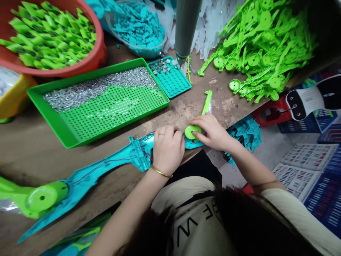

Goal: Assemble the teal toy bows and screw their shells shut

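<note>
A long turquoise plastic shell (106,165) with thin wires along it lies across the bench's front edge. My left hand (167,147) is closed over its near-right part, fingers curled; what lies under the palm is hidden. My right hand (211,131) grips a bright green plastic arm with a round disc end (189,132), thumb and fingers at the disc. The disc sits on the shell's right end, and the arm's narrow part (207,101) points away from me. At the shell's left end is another green disc-ended part (44,197).
A green perforated tray (106,122) of small screws lies beyond my left hand, beside a turquoise tray (173,83) with small metal pieces. A grey upright tool (186,28) hangs behind. Green arms (255,53) pile at back right; a red tub (99,42) and clear bowl (149,53) stand at back left.
</note>
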Available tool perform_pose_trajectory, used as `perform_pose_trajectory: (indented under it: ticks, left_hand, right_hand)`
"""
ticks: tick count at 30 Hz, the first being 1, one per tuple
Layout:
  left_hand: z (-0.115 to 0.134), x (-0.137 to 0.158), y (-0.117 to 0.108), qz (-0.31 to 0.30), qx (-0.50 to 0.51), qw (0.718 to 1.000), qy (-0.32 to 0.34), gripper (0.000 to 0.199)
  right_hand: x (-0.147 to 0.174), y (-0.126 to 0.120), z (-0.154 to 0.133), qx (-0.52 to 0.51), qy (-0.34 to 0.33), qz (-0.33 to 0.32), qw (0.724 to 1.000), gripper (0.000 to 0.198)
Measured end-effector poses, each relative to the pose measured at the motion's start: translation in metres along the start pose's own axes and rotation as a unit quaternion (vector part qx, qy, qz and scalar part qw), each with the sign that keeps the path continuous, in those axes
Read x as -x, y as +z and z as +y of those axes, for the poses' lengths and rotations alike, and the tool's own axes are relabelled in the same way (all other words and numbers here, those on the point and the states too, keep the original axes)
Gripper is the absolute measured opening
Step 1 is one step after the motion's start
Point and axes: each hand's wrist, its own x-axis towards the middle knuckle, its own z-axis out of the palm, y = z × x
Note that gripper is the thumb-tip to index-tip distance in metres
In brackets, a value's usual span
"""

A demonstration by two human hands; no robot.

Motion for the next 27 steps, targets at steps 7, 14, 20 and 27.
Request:
perform_pose_trajectory:
  ticks: [7,14,20,27]
  left_hand:
    - [0.000,0.000,0.006,-0.018,0.021,0.999,-0.040,0.020]
    - [0.002,0.000,0.005,-0.009,0.030,0.997,-0.065,0.020]
    - [-0.004,0.004,0.003,-0.030,0.065,0.997,-0.040,0.020]
    - [-0.003,0.007,-0.003,-0.033,0.144,0.988,-0.048,0.037]
  right_hand:
    - [0.004,0.004,0.002,0.030,-0.014,-0.013,0.999,0.057]
    - [0.005,0.002,0.001,0.041,-0.017,-0.015,0.999,0.049]
    - [0.000,0.003,-0.012,0.119,-0.025,-0.026,0.992,0.051]
    - [-0.009,0.017,-0.017,0.166,-0.016,-0.023,0.986,0.047]
